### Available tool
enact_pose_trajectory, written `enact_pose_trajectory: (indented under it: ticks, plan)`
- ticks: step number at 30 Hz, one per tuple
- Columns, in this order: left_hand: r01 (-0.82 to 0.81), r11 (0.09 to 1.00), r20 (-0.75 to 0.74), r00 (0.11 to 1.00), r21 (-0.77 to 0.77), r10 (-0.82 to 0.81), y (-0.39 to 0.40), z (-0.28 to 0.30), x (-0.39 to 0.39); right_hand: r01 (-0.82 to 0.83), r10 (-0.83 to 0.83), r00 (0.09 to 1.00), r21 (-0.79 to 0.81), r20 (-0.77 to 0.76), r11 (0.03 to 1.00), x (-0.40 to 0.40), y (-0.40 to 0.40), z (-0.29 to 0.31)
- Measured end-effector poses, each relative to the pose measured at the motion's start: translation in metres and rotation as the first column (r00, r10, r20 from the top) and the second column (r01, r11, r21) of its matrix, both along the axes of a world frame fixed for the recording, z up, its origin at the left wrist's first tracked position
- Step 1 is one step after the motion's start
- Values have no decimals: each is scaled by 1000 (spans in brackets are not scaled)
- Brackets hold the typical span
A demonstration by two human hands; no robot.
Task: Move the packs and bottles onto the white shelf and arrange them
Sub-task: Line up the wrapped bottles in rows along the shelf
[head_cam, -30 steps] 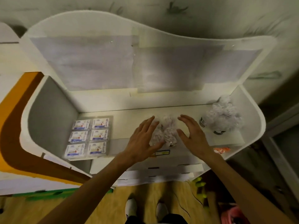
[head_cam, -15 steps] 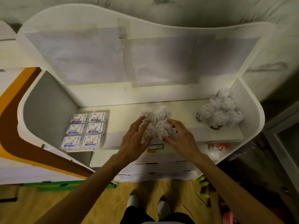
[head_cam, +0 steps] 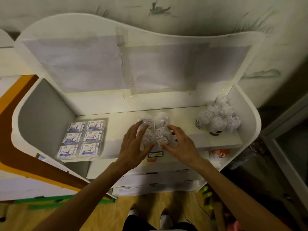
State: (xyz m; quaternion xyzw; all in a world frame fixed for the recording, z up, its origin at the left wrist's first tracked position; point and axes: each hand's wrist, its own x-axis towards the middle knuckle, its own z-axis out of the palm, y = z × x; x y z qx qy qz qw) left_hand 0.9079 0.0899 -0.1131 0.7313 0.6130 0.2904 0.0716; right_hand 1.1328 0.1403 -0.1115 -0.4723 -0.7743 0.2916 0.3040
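Note:
A clear pack of white fluffy balls [head_cam: 155,129] lies in the middle of the white shelf [head_cam: 116,120]. My left hand [head_cam: 133,147] rests against the pack's left side and my right hand [head_cam: 180,145] against its right side, fingers spread around it. At the shelf's left lies a flat pack of several small white-and-blue boxes [head_cam: 82,140]. At the right end stands a cluster of bottles [head_cam: 216,120] with white crumpled tops.
The shelf has curved side walls [head_cam: 43,114] and a tall back panel [head_cam: 133,64] with taped paper. Lower tiers [head_cam: 150,177] step out below, holding a red-and-white item [head_cam: 220,153]. An orange-brown board [head_cam: 13,147] stands at left. My feet are on the wooden floor [head_cam: 100,214].
Both hands closed in from hovering above the ball pack to pressing on its two sides; the pack sits slightly farther back on the shelf.

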Motion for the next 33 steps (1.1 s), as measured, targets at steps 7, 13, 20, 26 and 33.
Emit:
enact_pose_trajectory:
  ticks: [7, 13, 20, 26, 33]
  plan:
    - [-209, 871, 625, 623, -445, 470, 31, 12, 7, 144, -274, 907, -374, -321, 916, -20, 34, 8]
    - [-43, 845, 740, 461, -534, 491, 51, 20, 17, 49, -298, 895, -590, -333, 806, -43, 76, 21]
    - [-54, 832, 730, 451, -552, 514, 53, 15, 18, -16, -208, 926, -584, -315, 812, -39, 92, 18]
    - [-63, 820, 732, 415, -569, 540, 54, 14, 19, -32, -182, 931, -568, -317, 823, -40, 98, 12]
    - [-119, 813, 734, 372, -569, 568, 55, 11, 25, 16, -250, 911, -579, -327, 815, -47, 93, 4]
